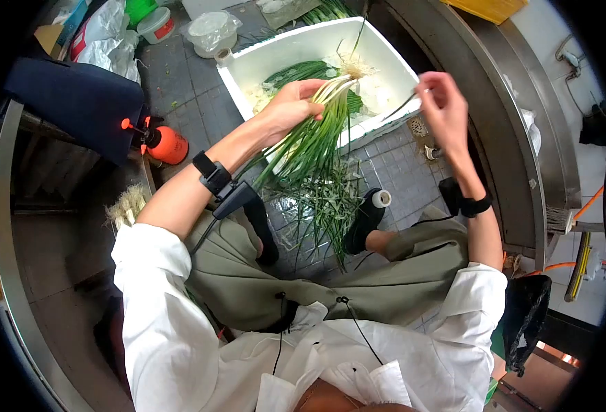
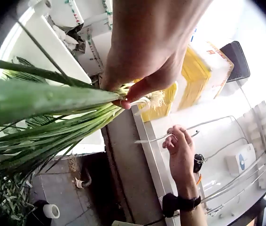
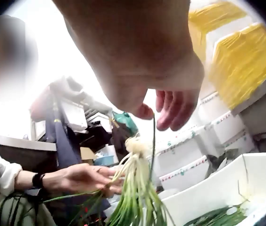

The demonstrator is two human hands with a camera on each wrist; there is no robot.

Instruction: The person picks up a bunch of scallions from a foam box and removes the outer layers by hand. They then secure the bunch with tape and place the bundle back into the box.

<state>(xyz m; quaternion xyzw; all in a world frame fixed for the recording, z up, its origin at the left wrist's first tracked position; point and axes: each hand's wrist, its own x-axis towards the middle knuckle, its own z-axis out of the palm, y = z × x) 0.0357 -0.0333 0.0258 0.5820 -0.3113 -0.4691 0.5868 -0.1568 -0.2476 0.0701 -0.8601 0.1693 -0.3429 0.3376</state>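
Note:
A bunch of green onions is gripped near its white ends by the left hand; its roots point away over a white foam box and its leaves hang down. The left wrist view shows the left hand with thumb and fingers round the stalks. Apart from the bunch, above the box's right edge, the right hand pinches a thin strand. In the right wrist view this strand hangs from the right hand's thumb and fingertips, beside the roots.
More green onions lie in the box. Loose leaves are heaped on the tiled floor between the feet. A red spray bottle and a lidded tub stand at the left; a metal counter edge runs along the right.

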